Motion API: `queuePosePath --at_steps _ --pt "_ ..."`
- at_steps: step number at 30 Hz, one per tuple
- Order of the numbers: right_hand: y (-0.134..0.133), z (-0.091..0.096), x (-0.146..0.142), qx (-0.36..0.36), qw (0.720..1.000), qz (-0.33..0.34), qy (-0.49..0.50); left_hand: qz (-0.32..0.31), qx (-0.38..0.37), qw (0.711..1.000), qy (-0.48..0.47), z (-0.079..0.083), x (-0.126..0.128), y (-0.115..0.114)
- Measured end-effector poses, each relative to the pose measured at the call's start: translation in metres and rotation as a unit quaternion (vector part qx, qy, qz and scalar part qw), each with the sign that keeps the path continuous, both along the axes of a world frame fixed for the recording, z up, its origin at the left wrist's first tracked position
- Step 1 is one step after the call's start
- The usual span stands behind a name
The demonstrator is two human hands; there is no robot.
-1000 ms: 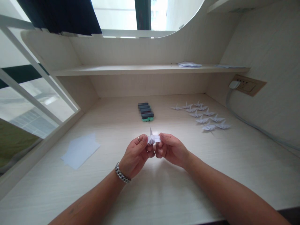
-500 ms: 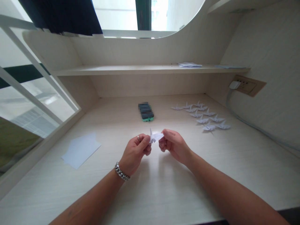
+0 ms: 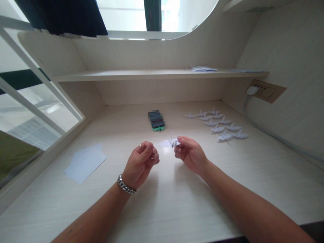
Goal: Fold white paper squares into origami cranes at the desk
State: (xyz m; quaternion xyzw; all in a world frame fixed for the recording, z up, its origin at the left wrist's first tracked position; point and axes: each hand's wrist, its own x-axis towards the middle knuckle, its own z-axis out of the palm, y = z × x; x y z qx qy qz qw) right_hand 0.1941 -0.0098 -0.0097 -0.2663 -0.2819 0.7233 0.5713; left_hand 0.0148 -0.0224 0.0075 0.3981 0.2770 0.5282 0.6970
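Note:
A white origami paper crane (image 3: pixel 173 142) is pinched in my right hand (image 3: pixel 191 152), held above the desk with one wing pointing left. My left hand (image 3: pixel 143 162), with a ring and a chain bracelet, is apart from the crane to its left. Its fingers are curled together and nothing shows in them. Several finished paper cranes (image 3: pixel 224 136) stand in rows on the desk to the right. Some white paper sheets (image 3: pixel 86 163) lie on the desk to the left of my left hand.
A dark phone-like object with a green end (image 3: pixel 157 120), partly blurred out, lies beyond my hands. Folded papers (image 3: pixel 204 69) rest on the shelf (image 3: pixel 141 75). A charger (image 3: pixel 252 90) sits in the wall socket, its cable (image 3: pixel 273 136) running along the desk's right side.
My left hand has let go of the paper crane and moved a little left and down. The crane stays in my right hand and has turned, a wing now reaching left.

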Motion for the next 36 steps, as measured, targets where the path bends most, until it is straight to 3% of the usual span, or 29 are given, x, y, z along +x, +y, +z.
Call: queuePosePath --at_steps 9,17,21,23,25,29,32,36 --pt "-0.003 -0.003 -0.005 0.030 0.996 0.009 -0.088 0.015 0.049 0.987 0.151 -0.010 0.002 0.000" --pt "-0.001 -0.002 -0.003 0.023 0.997 0.008 -0.073 0.020 0.011 0.993 0.115 -0.008 0.003 0.001" --pt "0.003 -0.002 0.003 0.032 0.989 -0.054 -0.131 0.050 0.019 0.988 0.147 -0.008 0.004 0.003" --pt "0.004 -0.002 0.005 0.064 0.970 -0.115 -0.204 0.074 0.023 0.982 0.173 -0.009 0.004 0.004" --pt "0.001 -0.001 0.003 0.119 0.933 -0.170 -0.293 0.093 0.029 0.976 0.196 -0.010 0.005 0.005" --pt "-0.012 0.001 -0.006 0.241 0.845 -0.193 -0.437 0.102 0.047 0.964 0.242 -0.011 0.006 0.004" --pt "-0.018 0.000 -0.012 0.279 0.819 -0.190 -0.463 0.094 0.064 0.958 0.263 -0.011 0.006 0.003" --pt "-0.016 -0.002 -0.013 0.278 0.803 -0.200 -0.489 0.077 0.081 0.956 0.271 -0.012 0.006 0.002"
